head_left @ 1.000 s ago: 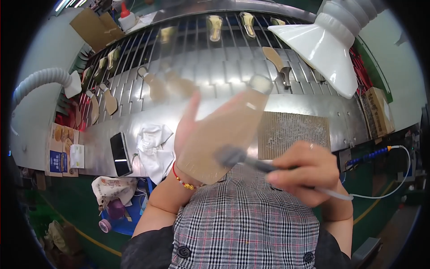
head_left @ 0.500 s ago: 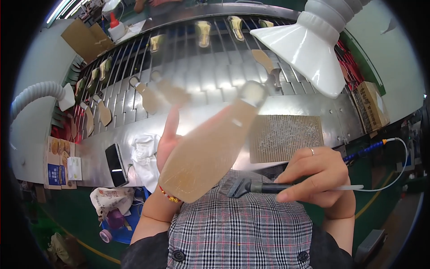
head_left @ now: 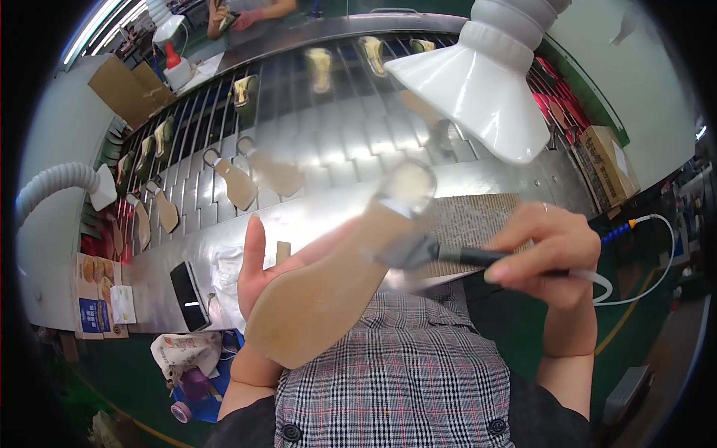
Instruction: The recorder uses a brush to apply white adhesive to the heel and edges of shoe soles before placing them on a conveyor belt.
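Observation:
A tan shoe sole (head_left: 317, 299) with a pale, dark-edged heel end lies across my left hand (head_left: 258, 280). The palm faces up beneath it; the thumb sticks out at the side and the fingers run partly hidden under the sole. My right hand (head_left: 549, 254) grips a flat brush (head_left: 464, 256) by its dark handle, from whose end a thin clear tube leads off. The blurred bristles overlap the sole's narrow waist near the heel; contact cannot be made out. Below my right hand's side of the bench lies a ribbed brown pad (head_left: 470, 209), partly covered by the brush.
Several soles and shoe parts lie on the slatted metal conveyor (head_left: 328, 142). A white funnel-shaped hood (head_left: 470, 89) hangs at upper right, a smaller hose (head_left: 60, 183) at left. A phone (head_left: 190, 295) and white cloth (head_left: 228, 269) lie left. Another person's hands (head_left: 246, 16) show at the far side.
My right hand has raised the brush from near my apron to the sole's waist. My left hand and the sole have shifted slightly left and toward me.

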Motion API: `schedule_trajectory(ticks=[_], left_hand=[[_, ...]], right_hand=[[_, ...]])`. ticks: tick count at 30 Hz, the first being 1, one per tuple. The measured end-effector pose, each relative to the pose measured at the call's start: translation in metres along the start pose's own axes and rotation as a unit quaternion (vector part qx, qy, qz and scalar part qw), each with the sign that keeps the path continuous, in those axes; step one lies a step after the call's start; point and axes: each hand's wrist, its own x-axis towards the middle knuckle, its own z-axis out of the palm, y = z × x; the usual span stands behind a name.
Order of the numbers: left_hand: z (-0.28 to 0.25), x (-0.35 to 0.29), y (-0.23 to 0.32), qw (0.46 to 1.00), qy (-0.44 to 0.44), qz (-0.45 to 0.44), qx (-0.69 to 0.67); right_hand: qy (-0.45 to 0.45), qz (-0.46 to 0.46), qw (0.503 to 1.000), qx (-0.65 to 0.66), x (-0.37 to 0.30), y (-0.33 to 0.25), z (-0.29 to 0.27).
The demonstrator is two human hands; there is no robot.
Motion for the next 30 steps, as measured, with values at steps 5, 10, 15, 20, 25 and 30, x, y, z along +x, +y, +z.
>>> schedule_trajectory(ticks=[5,10,15,20,25,30], left_hand=[[-0.002,-0.007,-0.001,0.999,0.012,-0.006,-0.037],[-0.011,-0.014,0.002,0.999,-0.037,-0.028,0.011],[-0.026,-0.022,0.009,1.0,-0.017,-0.024,-0.001],[-0.05,-0.011,0.017,0.99,-0.136,-0.03,-0.01],[-0.054,-0.002,-0.002,0.696,0.014,0.223,0.683],[-0.075,0.017,-0.018,0.624,-0.006,0.245,0.742]], right_hand=[[-0.07,-0.008,0.991,0.11,-0.002,0.005,-0.004],[-0.021,-0.011,0.994,0.109,-0.006,0.017,-0.013],[0.004,0.006,0.994,0.109,-0.001,0.021,-0.014],[-0.025,0.043,0.995,0.086,-0.001,0.01,0.005],[-0.004,0.035,0.999,0.016,-0.003,0.0,0.035],[0.032,-0.031,0.997,-0.056,-0.002,-0.017,0.063]])
